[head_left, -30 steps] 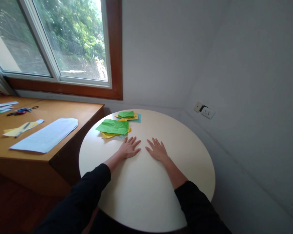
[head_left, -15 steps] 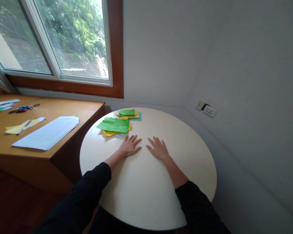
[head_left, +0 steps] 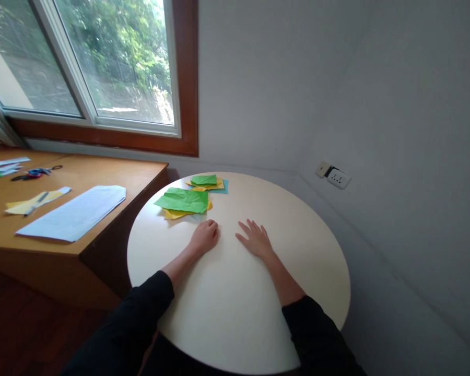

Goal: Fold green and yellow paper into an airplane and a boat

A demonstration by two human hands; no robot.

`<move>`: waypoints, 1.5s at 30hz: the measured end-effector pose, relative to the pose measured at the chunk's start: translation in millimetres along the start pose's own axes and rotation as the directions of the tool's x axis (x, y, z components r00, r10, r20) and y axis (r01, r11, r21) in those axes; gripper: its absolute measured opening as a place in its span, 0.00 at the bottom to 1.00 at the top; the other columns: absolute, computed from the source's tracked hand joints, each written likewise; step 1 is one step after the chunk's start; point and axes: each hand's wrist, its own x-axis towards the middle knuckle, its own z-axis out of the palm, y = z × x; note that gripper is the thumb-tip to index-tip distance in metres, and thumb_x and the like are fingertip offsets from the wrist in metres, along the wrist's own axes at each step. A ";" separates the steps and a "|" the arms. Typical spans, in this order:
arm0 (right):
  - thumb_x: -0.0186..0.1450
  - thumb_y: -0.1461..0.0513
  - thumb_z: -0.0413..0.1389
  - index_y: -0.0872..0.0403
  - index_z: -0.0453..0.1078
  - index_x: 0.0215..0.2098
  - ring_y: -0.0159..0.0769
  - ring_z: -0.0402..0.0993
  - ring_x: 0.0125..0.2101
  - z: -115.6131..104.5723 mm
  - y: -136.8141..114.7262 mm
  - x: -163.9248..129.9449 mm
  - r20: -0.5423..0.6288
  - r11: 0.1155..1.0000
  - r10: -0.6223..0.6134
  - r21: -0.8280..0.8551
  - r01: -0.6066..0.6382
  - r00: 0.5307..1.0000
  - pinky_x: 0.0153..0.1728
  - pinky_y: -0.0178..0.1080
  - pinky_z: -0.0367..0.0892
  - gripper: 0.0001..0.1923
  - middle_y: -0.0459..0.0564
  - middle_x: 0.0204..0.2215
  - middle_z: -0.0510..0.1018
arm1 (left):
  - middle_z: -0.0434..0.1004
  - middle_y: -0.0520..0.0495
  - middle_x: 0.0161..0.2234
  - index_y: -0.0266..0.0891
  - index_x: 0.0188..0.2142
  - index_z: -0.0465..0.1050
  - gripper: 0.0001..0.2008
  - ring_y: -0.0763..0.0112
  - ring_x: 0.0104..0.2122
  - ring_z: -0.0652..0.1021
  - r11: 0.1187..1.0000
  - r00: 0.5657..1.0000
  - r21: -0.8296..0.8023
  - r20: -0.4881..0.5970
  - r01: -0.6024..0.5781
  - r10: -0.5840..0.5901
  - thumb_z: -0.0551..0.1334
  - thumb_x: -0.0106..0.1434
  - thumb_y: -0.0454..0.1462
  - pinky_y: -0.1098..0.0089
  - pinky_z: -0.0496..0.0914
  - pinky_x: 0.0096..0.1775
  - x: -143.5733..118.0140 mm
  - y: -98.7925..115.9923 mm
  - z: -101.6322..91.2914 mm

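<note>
1. So the left hand (head_left: 206, 236) was down on the round white table (head_left: 235, 313), fingers curled in like a loose fist. No object stuck out of it, though with the fingers tucked under I couldn't swear nothing was in there.

2. The right hand (head_left: 255, 239) lay palm down on the same tabletop, fingers spread, holding nothing. Bare table sat between the two hands, so they weren't touching.

3. Closest stuff to either hand was the nearer paper pile: a big creased green sheet (head_left: 183, 200) on top, yellow paper (head_left: 176, 214) poking out below, plus a pale sheet (head_left: 195, 219) just beside the left knuckles.

4. Here's the bit that mattered for reach: that pile lay beyond the left hand and off to its left. The green sheet's long axis ran pretty much left to right, with its right end straight past the left knuckles. Left hand was clearly the nearer one; the right would've had to cross over.

5. Behind that was a second pile by the far edge: a small green piece (head_left: 203, 179) on yellow, with a blue sheet (head_left: 221, 190) peeking out on the right.

6. Over on the wooden desk (head_left: 102, 172) were white sheets (head_left: 74, 214), a pen (head_left: 42, 197) and scissors (head_left: 37, 173), well apart from both hands.
</note>
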 end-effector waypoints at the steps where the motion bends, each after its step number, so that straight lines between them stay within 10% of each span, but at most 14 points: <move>1: 0.65 0.44 0.38 0.43 0.47 0.62 0.39 0.39 0.64 0.2 0.3 0.0 -0.009 1.000 -0.001 0.005 0.001 1.000 0.60 0.47 0.34 0.30 0.49 0.65 0.47 | 0.74 0.43 0.39 0.39 0.35 0.71 0.11 0.63 0.40 0.73 0.999 0.999 -0.003 -0.027 0.041 -0.041 0.51 0.58 0.31 0.65 0.65 0.44 -0.5 -0.4 -0.4; 9: 0.65 0.45 0.40 0.45 0.52 0.61 0.40 0.42 0.63 3.0 3.0 3.3 -0.028 0.999 0.000 0.035 0.000 1.000 0.60 0.48 0.35 0.29 0.50 0.64 0.51 | 0.77 0.47 0.31 0.40 0.50 0.62 0.18 0.64 0.30 0.76 0.851 0.822 -0.140 -0.218 0.507 -0.526 0.51 0.59 0.35 0.68 0.65 0.29 2.0 -22.7 -5.1; 17: 0.65 0.46 0.41 0.46 0.53 0.61 0.40 0.42 0.63 3.2 3.1 4.4 -0.026 0.999 -0.006 0.043 0.007 1.000 0.61 0.49 0.37 0.28 0.51 0.64 0.50 | 0.79 0.44 0.33 0.40 0.49 0.67 0.19 0.61 0.31 0.77 0.793 0.763 -0.259 -0.229 0.551 -0.605 0.53 0.57 0.36 0.69 0.64 0.28 17.9 -42.0 -1.9; 33: 0.63 0.56 0.46 0.52 0.47 0.62 0.37 0.51 0.61 7.5 12.8 7.4 -0.161 0.967 0.020 0.255 0.022 0.987 0.61 0.45 0.40 0.31 0.51 0.61 0.57 | 0.69 0.50 0.22 0.39 0.24 0.65 0.12 0.70 0.26 0.70 0.811 0.767 -0.558 -0.440 0.173 -0.467 0.49 0.58 0.42 0.71 0.65 0.31 17.9 -38.4 -14.3; 39: 0.60 0.61 0.46 0.52 0.41 0.63 0.39 0.57 0.57 11.6 18.1 11.0 -0.262 0.893 0.075 0.447 0.052 0.962 0.58 0.45 0.51 0.35 0.53 0.59 0.60 | 0.66 0.51 0.22 0.40 0.23 0.62 0.12 0.71 0.26 0.68 0.771 0.865 -0.637 -0.371 0.028 -0.338 0.51 0.58 0.43 0.70 0.64 0.31 7.7 -13.9 -15.8; 45: 0.58 0.67 0.40 0.58 0.56 0.57 0.38 0.67 0.48 10.5 24.5 15.4 -0.418 0.740 0.314 0.670 0.056 0.853 0.45 0.39 0.66 0.28 0.59 0.49 0.68 | 0.61 0.52 0.19 0.40 0.19 0.59 0.14 0.72 0.24 0.66 0.679 0.960 -0.734 -0.172 0.026 -0.223 0.48 0.58 0.41 0.71 0.64 0.28 10.1 -6.8 -5.8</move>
